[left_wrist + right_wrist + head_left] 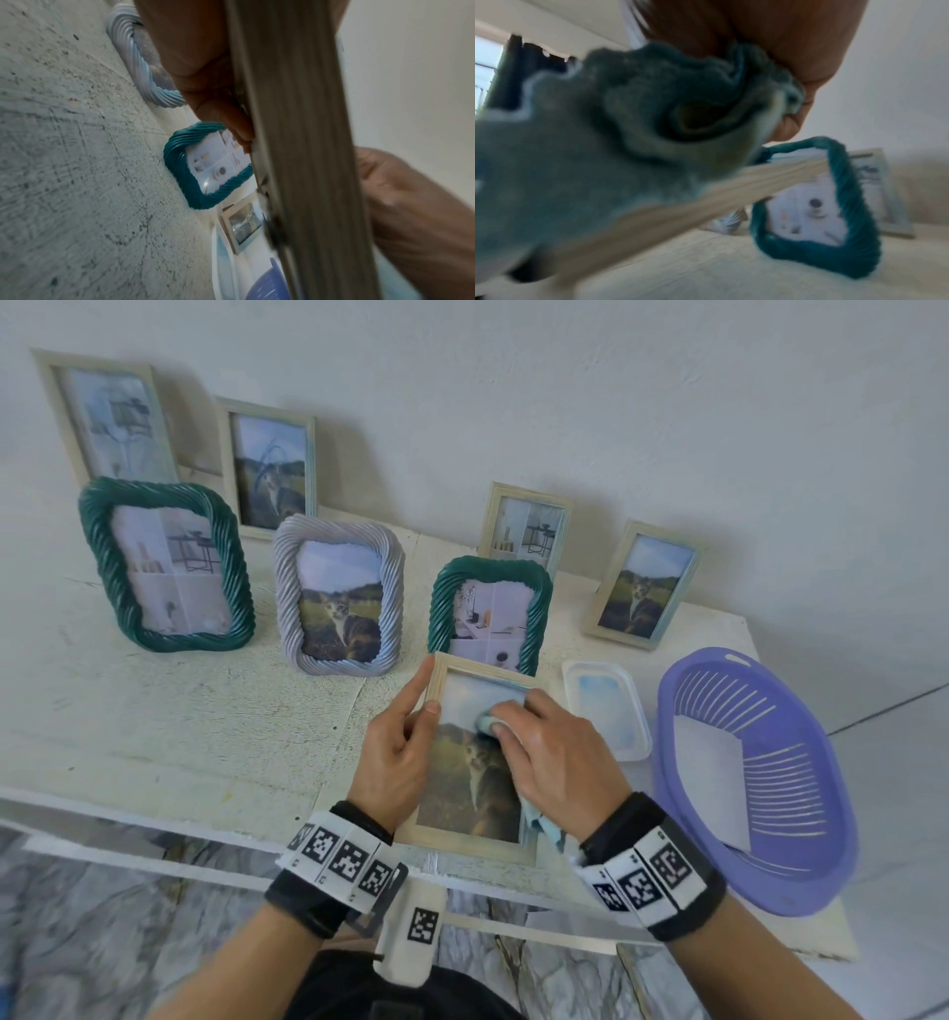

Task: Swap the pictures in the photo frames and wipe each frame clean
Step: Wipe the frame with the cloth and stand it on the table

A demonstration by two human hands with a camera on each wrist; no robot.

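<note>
- Two hands are busy on one wooden frame (464, 752) with a cat photo, held at the near edge of the white table (179, 711), just in front of the small green twisted frame (488, 613).
- The left hand (398, 752) grips the frame's left rail, thumb on the front, index finger stretched up along the edge.
- The right hand (544, 747) is bunched around a light blue cloth (485, 725), pressing it on the glass.
- Seven other frames stand behind; a purple basket (760, 783) and a white tray (606, 711) sit to the right.
- Risk-wise: the frame looks held off the table, so a hard rub could twist it out of that one-sided grip.
- A long upward stroke could probably knock over the green frame too.
</note>
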